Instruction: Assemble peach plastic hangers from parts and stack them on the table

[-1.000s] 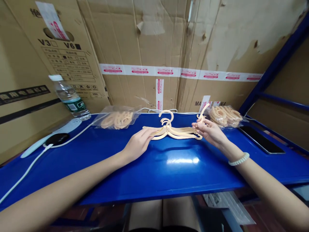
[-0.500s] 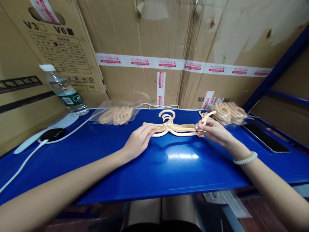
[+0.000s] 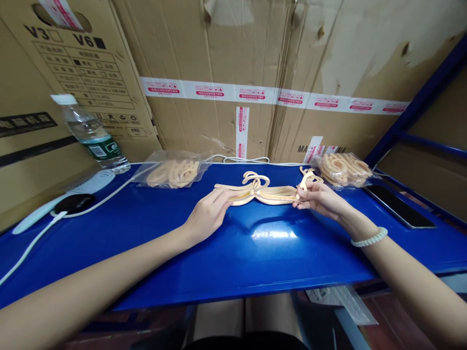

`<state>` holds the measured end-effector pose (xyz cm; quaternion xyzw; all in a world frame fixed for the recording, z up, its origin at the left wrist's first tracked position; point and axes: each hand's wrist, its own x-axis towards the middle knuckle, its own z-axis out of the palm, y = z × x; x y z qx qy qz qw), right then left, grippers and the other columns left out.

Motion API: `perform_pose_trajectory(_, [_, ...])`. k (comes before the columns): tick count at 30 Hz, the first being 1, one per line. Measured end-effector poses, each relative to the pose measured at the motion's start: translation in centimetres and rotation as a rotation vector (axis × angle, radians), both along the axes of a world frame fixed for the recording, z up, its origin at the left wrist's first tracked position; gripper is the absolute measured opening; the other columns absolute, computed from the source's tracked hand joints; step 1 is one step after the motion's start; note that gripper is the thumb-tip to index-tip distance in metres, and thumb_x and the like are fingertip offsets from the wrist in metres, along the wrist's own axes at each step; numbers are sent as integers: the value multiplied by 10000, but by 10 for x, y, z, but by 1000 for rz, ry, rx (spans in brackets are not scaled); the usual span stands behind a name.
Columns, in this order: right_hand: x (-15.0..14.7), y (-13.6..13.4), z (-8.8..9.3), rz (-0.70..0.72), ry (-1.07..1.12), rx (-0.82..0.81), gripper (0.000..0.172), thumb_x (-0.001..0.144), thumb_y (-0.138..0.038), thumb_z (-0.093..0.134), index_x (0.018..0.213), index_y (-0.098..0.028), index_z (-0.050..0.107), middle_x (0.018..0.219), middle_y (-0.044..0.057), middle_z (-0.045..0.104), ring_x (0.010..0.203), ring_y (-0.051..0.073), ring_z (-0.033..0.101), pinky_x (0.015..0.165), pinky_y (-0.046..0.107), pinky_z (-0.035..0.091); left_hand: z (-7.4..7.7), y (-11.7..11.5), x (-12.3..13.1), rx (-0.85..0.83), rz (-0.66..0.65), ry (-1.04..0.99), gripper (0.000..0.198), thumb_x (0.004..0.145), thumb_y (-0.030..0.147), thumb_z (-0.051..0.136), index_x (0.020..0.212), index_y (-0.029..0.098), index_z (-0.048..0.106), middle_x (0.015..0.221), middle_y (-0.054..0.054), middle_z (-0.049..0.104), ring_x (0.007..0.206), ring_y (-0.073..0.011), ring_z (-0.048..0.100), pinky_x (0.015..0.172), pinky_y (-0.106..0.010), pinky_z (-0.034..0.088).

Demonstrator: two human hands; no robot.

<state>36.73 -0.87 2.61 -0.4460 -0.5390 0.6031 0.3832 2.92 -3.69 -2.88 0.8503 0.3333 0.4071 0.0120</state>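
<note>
Well, the hangers [image 3: 257,193] are at my twelve o'clock, seemingly light, stiff, slightly slippery (plastic, I'd guess), best held near the ends. My left hand [image 3: 207,214] pinches their nine o'clock end; my right hand [image 3: 323,197], at one o'clock, pinches a curved piece [image 3: 303,183].

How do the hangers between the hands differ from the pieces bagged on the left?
The hangers stretch out sideways; the bagged pieces are bunched. The hangers are unwrapped; clear plastic covers the bagged pieces. The left hand touches the hangers, but not the bagged pieces. Both are pale peach.
</note>
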Motion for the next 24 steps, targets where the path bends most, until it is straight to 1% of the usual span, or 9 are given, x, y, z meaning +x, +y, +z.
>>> perform_pose_trajectory(7, [-7, -5, -2, -91, -18, 190, 448, 572, -443, 955, 701, -183, 614, 635, 47, 713, 578, 175, 704, 574, 263, 594, 1, -2, 2, 16, -8, -16, 293, 1013, 130, 417, 1243, 177, 592, 1185, -105, 704, 1124, -227, 665, 993, -383, 547])
perform_pose_trajectory(11, [-12, -9, -4, -190, -26, 334, 438, 614, -472, 927, 730, -193, 610, 615, 33, 688, 571, 188, 691, 563, 290, 570, 1, -4, 5, -24, -12, -42, 289, 1015, 140, 429, 1261, 182, 575, 1218, -104, 695, 1153, -224, 653, 998, -376, 539])
perform_pose_trajectory(14, [-15, -11, -1, -222, 10, 372, 383, 663, -456, 897, 796, -202, 642, 764, 42, 726, 596, 171, 674, 554, 292, 549, 3, -6, 7, -94, 0, -89, 253, 991, 174, 494, 1228, 194, 580, 1197, -94, 687, 1104, -226, 660, 958, -372, 549])
perform_pose_trajectory(16, [-13, -10, 3, -231, 57, 370, 365, 674, -433, 886, 898, -222, 689, 874, 27, 729, 520, 107, 582, 484, 262, 484, 6, -7, 7, -121, 7, -113, 214, 979, 183, 512, 1177, 195, 592, 1162, -87, 679, 1049, -214, 664, 915, -353, 555])
perform_pose_trajectory(18, [-5, -6, 10, -253, 94, 364, 368, 665, -455, 875, 922, -238, 726, 820, 5, 699, 448, 67, 445, 422, 250, 399, 9, -8, 4, -126, 19, -103, 173, 982, 190, 499, 1118, 194, 605, 1096, -80, 669, 984, -201, 660, 859, -327, 555])
perform_pose_trajectory(19, [1, -4, 13, -268, 98, 357, 358, 650, -479, 873, 879, -238, 739, 745, -3, 672, 437, 66, 401, 410, 252, 372, 12, -8, 3, -123, 29, -87, 160, 986, 199, 492, 1090, 193, 613, 1054, -76, 659, 939, -195, 655, 819, -314, 551])
perform_pose_trajectory(20, [9, -1, 16, -280, 85, 348, 351, 631, -501, 876, 815, -233, 744, 682, -4, 645, 442, 72, 393, 410, 255, 363, 14, -8, 0, -118, 39, -64, 156, 990, 213, 488, 1072, 192, 619, 1015, -70, 646, 892, -188, 646, 780, -304, 544])
perform_pose_trajectory(22, [27, 6, 22, -274, 2, 335, 361, 582, -511, 901, 739, -225, 748, 644, 9, 645, 481, 96, 449, 441, 263, 388, 18, -7, -4, -101, 50, -8, 160, 998, 238, 485, 1054, 190, 627, 963, -60, 623, 822, -179, 622, 733, -296, 525])
perform_pose_trajectory(24, [45, 11, 26, -211, -158, 345, 383, 535, -478, 937, 755, -212, 772, 699, 32, 699, 549, 126, 539, 505, 277, 443, 21, -6, -8, -61, 47, 76, 152, 999, 245, 489, 1020, 189, 629, 940, -59, 629, 830, -192, 608, 762, -319, 515])
